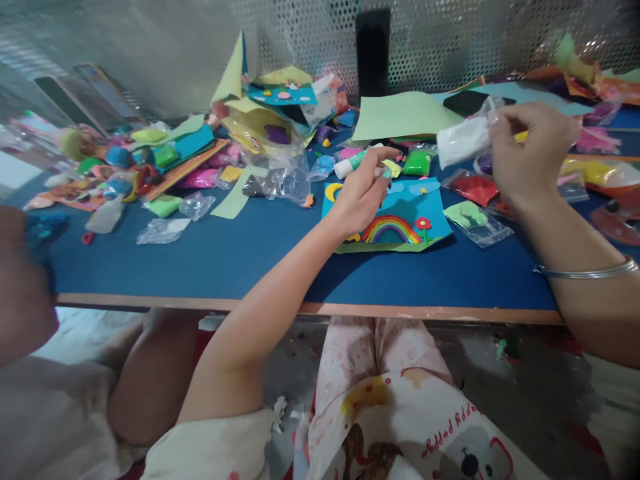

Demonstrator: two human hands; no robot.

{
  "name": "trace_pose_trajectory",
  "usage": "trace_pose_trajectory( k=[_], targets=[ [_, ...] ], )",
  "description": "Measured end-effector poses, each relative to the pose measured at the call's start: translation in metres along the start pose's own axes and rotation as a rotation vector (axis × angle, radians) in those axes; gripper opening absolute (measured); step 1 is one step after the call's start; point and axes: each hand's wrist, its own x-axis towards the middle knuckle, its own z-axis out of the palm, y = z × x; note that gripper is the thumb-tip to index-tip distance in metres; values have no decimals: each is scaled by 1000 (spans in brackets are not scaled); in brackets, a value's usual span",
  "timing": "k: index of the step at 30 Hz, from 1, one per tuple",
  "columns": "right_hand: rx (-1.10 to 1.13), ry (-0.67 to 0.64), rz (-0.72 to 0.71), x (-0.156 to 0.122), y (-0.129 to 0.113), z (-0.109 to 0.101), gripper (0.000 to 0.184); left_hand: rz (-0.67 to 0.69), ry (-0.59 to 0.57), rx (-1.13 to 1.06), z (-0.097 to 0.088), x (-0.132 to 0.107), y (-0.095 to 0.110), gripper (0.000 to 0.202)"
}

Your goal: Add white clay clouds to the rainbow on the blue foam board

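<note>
White packet (464, 142) is pinched in the right hand (536, 150) above the table (200, 267).

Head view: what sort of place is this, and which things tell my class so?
Probably a craft workspace: a rainbow picture lies on the blue tabletop near a pale green paper sheet, and the right hand holds a bag of what seems white modelling clay.
</note>
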Motion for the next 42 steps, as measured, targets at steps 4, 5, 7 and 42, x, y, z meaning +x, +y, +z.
trace_pose_trajectory(
  k=[4,5,7,42],
  targets=[
    [-178,97,-58,3,1,5,64,108,-16,115,-1,-2,8,49],
    [-94,105,-144,-2,-8,6,54,117,-17,137,-2,-2,12,50],
    [173,34,-291,-16,-31,4,28,126,-9,199,-2,-4,20,51],
    [1060,-573,381,-20,-56,1,40,322,69,478,-3,-3,42,53]
  ],
)
